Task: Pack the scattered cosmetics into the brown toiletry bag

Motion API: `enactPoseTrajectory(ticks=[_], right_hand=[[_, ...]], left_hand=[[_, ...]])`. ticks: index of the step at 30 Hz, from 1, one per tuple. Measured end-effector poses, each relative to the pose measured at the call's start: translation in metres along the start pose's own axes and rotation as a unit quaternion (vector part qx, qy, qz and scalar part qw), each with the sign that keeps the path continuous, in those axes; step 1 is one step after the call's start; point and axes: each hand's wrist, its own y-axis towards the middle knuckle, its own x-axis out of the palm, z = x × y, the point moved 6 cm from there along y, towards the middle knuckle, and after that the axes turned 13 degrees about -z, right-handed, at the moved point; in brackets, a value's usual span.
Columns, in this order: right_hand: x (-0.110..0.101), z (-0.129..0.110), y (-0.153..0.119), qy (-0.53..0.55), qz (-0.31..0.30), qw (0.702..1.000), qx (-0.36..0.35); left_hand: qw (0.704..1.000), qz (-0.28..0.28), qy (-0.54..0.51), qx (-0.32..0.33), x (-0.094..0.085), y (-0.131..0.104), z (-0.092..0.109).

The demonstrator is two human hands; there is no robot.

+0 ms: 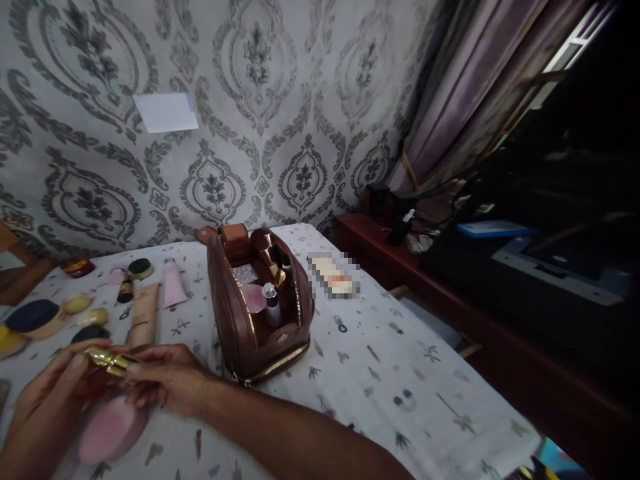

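Both hands meet at the lower left around a small shiny gold bottle (111, 362). My left hand (55, 393) has its fingers closed on the bottle's left end, while my right hand (167, 377) pinches the right end. Below them lies a round pink item (113, 430), partly behind the fingers. An open brown bag (227, 327) with gold zippers stands right of my right hand. Inside it are a bottle with a silvery cap (272, 307), a pink round item (254, 299), a glittery item (245, 275) and gold-coloured containers (275, 263).
Beyond my hands are a beige tube (145, 313), a pink tube (173, 283), a dark green round jar (141, 268), a small dark bottle (125, 289) and several sponges or pads. A blurred card (333, 273) lies right of the bag on the patterned cloth (380, 373).
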Motion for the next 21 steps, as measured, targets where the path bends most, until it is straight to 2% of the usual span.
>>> enactPoseTrajectory(ticks=[3, 8, 14, 17, 21], right_hand=[[0.002, -0.003, -0.002, 0.006, 0.004, 1.0, 0.0], [0.003, -0.004, -0.002, 0.012, 0.008, 1.0, 0.001], [0.0, 0.0, 0.0, 0.007, 0.001, 1.0, 0.006], [0.0, -0.001, 0.0, 0.006, -0.001, 1.0, 0.008], [0.004, -0.003, -0.002, 0.005, -0.004, 1.0, 0.013]], left_hand=[[1.0, -0.009, -0.006, -0.009, -0.001, 0.001, 0.001], [0.999, -0.036, -0.019, -0.003, 0.011, -0.005, 0.01], [0.999, -0.006, 0.003, 0.032, 0.023, -0.014, 0.018], [0.998, -0.007, 0.024, 0.053, 0.027, -0.017, 0.021], [0.998, -0.003, 0.039, 0.052, 0.024, -0.016, 0.022]])
